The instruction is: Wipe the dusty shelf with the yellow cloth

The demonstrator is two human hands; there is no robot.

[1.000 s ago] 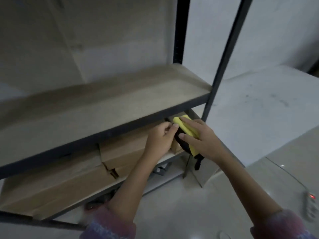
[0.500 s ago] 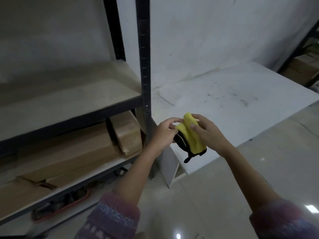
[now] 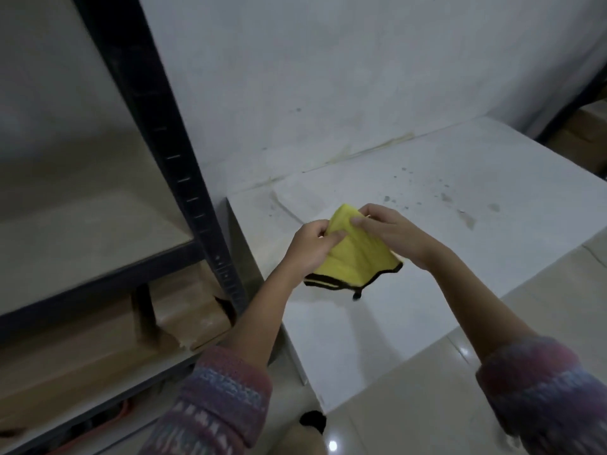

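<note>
A folded yellow cloth (image 3: 353,257) with black edging hangs in the air between both hands, right of the shelving unit. My left hand (image 3: 310,246) pinches its left side and my right hand (image 3: 392,233) grips its upper right part. The dusty wooden shelf (image 3: 82,231) lies at the left, behind a dark metal upright (image 3: 170,159), well apart from the cloth.
A low white platform (image 3: 460,208) with dark specks stretches under and behind the hands. Cardboard boxes (image 3: 187,310) fill the lower shelf level. Glossy tiled floor (image 3: 427,389) lies at the bottom right. More boxes (image 3: 578,139) stand at the far right edge.
Both hands have carried the cloth away from the shelf's right end, to the right over the white platform. The view has swung right, and the cloth is spread wider between the hands.
</note>
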